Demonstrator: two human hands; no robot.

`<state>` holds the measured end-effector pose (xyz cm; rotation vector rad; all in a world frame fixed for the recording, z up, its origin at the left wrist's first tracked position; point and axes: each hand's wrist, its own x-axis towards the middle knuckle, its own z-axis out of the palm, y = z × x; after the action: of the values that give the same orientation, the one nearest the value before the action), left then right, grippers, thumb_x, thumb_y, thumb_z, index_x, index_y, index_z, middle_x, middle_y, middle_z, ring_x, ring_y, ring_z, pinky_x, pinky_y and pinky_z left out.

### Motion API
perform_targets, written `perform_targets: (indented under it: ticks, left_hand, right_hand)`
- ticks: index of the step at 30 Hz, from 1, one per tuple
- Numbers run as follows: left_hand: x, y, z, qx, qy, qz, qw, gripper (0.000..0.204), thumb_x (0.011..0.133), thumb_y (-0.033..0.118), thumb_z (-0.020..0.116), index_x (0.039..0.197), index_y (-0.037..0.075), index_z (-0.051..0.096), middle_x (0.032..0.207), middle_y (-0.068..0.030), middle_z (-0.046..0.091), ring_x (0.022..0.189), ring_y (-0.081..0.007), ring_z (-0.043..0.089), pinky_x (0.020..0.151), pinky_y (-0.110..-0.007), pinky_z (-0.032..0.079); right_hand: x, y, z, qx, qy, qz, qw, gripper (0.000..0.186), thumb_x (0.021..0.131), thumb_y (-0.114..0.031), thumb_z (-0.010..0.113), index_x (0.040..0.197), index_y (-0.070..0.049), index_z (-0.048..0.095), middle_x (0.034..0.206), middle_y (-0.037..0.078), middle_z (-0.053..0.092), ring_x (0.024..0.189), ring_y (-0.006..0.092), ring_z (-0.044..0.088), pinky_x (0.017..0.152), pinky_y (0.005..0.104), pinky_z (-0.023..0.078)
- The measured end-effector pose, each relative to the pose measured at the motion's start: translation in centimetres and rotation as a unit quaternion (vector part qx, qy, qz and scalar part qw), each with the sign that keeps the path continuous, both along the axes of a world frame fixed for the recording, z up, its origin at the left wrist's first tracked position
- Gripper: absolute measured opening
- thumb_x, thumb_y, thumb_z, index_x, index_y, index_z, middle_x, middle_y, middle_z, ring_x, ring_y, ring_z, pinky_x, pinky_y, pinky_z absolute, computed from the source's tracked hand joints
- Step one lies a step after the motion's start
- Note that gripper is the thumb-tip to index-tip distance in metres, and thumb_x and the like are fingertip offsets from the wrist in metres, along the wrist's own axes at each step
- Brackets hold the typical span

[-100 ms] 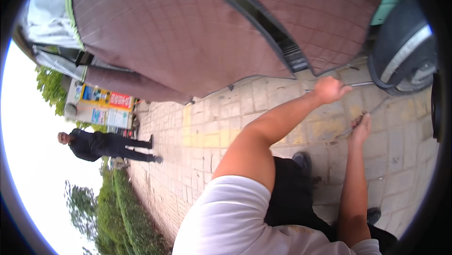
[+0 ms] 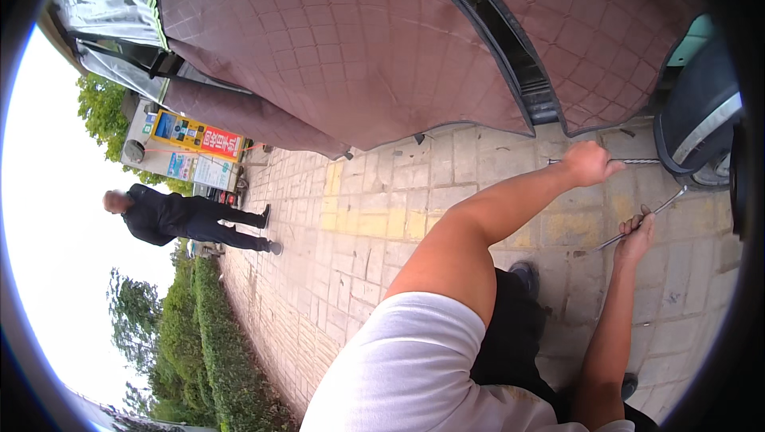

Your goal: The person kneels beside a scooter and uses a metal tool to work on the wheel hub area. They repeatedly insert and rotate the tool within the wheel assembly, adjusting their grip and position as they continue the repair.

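My left hand (image 2: 588,163) is closed around a thin metal rod (image 2: 637,162) with a twisted surface. Its far end reaches the edge of a black wheel (image 2: 692,125) at the right, where the contact point is hard to make out. Lower down, my right hand (image 2: 636,236) grips a second metal rod (image 2: 668,201), slanted and bent at its upper tip. That tip is near the underside of the wheel; whether it touches cannot be told. Both rods are held above the paving, and each shows a short end behind the fist.
A brown quilted cover (image 2: 343,49) with a black slatted strip (image 2: 530,73) hangs over the vehicle. A person in dark clothes (image 2: 171,217) stands on the brick paving (image 2: 351,253) at the left. Beyond are a stall with signs (image 2: 195,141) and a hedge (image 2: 227,352).
The whole scene has shifted right in the picture as my head moved. Both hands still grip their rods beside the wheel, and the picture is sharper now.
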<state>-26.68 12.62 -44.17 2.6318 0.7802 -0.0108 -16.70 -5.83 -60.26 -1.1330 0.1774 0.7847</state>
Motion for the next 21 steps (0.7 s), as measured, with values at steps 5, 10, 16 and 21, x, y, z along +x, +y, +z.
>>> perform_targets:
  ticks: [5,10,16,21]
  left_hand:
    - [0.1,-1.0,0.8,-0.016,0.017,0.012,1.000,0.056,0.089,0.053,0.049,0.076,0.004,0.071,0.076,-0.0209,0.066,0.077,-0.0389,0.064,0.072,-0.046,0.051]
    - [0.0,-1.3,1.6,-0.019,0.021,0.017,0.999,0.055,0.089,0.053,0.050,0.078,0.004,0.071,0.076,-0.0214,0.066,0.078,-0.0391,0.064,0.072,-0.047,0.051]
    - [0.0,-1.6,0.8,0.018,0.008,0.011,1.000,0.054,0.092,0.050,0.048,0.073,0.004,0.068,0.075,-0.0206,0.065,0.073,-0.0410,0.063,0.068,-0.047,0.051]
    - [-0.2,-2.8,0.6,-0.039,0.027,0.032,0.998,0.056,0.094,0.051,0.047,0.071,0.002,0.064,0.068,-0.0234,0.061,0.068,-0.0424,0.061,0.064,-0.048,0.049]
  right_hand:
    - [3.3,-1.7,2.6,0.117,0.056,0.049,0.990,0.038,0.101,-0.041,0.041,0.104,-0.007,0.057,0.059,-0.006,0.030,0.043,0.0031,0.022,0.038,0.0195,0.020]
    - [3.6,-2.1,5.3,0.195,0.127,0.059,0.971,0.035,0.099,-0.042,0.047,0.096,-0.008,0.057,0.057,-0.006,0.029,0.042,0.0040,0.021,0.036,0.0216,0.019]
    - [4.1,-2.6,7.3,0.104,0.077,0.047,0.991,0.035,0.100,-0.039,0.043,0.087,-0.009,0.054,0.053,-0.005,0.029,0.039,0.0049,0.021,0.035,0.0222,0.018]
    - [1.0,1.9,8.1,0.227,0.121,-0.006,0.966,0.033,0.102,-0.037,0.038,0.089,-0.009,0.049,0.057,0.000,0.031,0.045,0.0109,0.027,0.042,0.0276,0.027]
